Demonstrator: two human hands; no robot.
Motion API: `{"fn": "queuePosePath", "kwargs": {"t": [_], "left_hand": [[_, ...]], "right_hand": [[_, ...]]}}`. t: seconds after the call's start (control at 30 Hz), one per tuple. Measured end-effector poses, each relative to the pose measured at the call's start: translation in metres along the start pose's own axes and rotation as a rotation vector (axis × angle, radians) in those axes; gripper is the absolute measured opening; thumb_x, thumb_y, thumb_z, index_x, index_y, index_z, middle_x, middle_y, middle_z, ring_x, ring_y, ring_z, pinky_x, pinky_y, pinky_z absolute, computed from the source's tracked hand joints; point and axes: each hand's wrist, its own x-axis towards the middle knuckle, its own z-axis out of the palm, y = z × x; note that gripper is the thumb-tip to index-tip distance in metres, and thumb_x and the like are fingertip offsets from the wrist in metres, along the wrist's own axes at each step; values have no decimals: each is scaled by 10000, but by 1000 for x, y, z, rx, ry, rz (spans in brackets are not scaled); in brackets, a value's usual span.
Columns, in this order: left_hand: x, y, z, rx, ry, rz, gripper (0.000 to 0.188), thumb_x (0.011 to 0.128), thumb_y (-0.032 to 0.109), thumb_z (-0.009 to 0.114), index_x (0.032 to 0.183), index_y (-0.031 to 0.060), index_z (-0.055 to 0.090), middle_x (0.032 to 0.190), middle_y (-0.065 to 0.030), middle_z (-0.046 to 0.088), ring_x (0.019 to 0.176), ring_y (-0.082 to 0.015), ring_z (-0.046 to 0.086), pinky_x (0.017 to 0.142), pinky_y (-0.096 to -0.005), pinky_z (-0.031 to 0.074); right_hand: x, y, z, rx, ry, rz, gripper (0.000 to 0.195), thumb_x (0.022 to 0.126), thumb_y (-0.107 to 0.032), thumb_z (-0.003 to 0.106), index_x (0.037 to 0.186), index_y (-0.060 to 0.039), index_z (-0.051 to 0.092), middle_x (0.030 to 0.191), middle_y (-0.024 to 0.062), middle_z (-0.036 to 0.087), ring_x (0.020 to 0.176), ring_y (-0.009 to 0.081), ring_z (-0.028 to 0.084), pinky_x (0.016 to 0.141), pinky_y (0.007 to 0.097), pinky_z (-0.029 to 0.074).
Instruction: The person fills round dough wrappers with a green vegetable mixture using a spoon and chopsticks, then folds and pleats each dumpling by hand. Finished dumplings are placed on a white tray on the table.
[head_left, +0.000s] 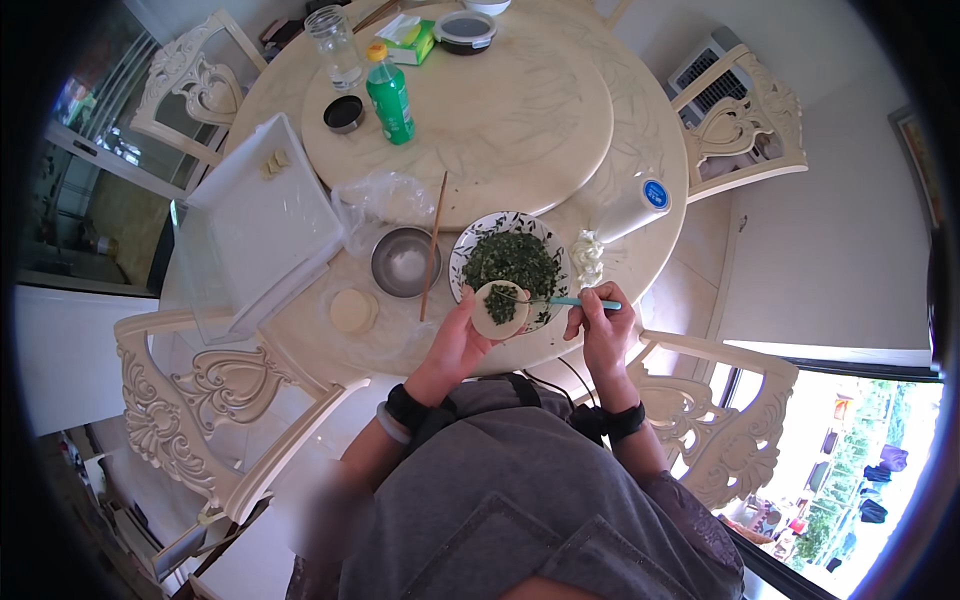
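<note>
A round dough wrapper (487, 322) with chopped green filling on it rests in my left hand (456, 341), over the near rim of a leaf-patterned plate (463, 238). My right hand (606, 326) grips a utensil with a turquoise handle (585, 303), whose metal end reaches onto the filling. More chopped green filling (514, 259) fills the plate. Left of it stands a metal bowl (384, 264) with white powder inside, and a wooden chopstick (435, 247) lies across its right side. A stack of round wrappers (354, 311) lies on clear plastic at the left.
A white plastic tray (262, 217) with a few folded pieces sits at the left. A crumpled plastic bag (386, 199) lies beyond the bowl. A white cylindrical container (634, 206) and crumpled white material (588, 257) are right of the plate. A green bottle (391, 105) stands on the turntable (517, 112).
</note>
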Motion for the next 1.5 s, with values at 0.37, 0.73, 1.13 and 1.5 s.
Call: {"fn": "queuePosePath", "kwargs": {"t": [0.37, 0.73, 1.13, 1.5], "left_hand": [[2, -7, -18, -33, 134, -15, 656, 1069, 499, 258, 1457, -18, 367, 1446, -215, 494, 1320, -333, 511, 1106, -483, 433], [-1, 15, 0, 53, -23, -82, 788, 1020, 619, 204, 1468, -7, 375, 1440, -213, 502, 1299, -378, 526, 1060, -510, 464], [-5, 17, 2, 85, -24, -93, 850, 1005, 640, 180, 1449, -62, 361, 1420, -246, 504, 1264, -385, 554, 1030, -467, 507], [-10, 22, 5, 75, -78, -116, 860, 1000, 646, 173, 1448, -64, 361, 1435, -239, 490, 1282, -369, 541, 1050, -474, 491]], "right_hand": [[36, 36, -26, -65, 137, 3, 190, 958, -116, 618, 812, -40, 523, 606, 52, 555, 480, 115, 526, 446, 237, 402], [-7, -52, -10, -523, -425, -382, 226, 803, 55, 696, 1011, -22, 737, 914, 105, 695, 763, 203, 643, 687, 299, 508], [-13, -56, -6, -545, -515, -424, 230, 774, 73, 717, 980, -24, 743, 860, 90, 664, 757, 197, 637, 667, 305, 494], [-16, -54, -7, -382, -455, -238, 137, 844, 22, 689, 978, 10, 715, 815, 83, 671, 695, 148, 652, 614, 269, 501]]}}
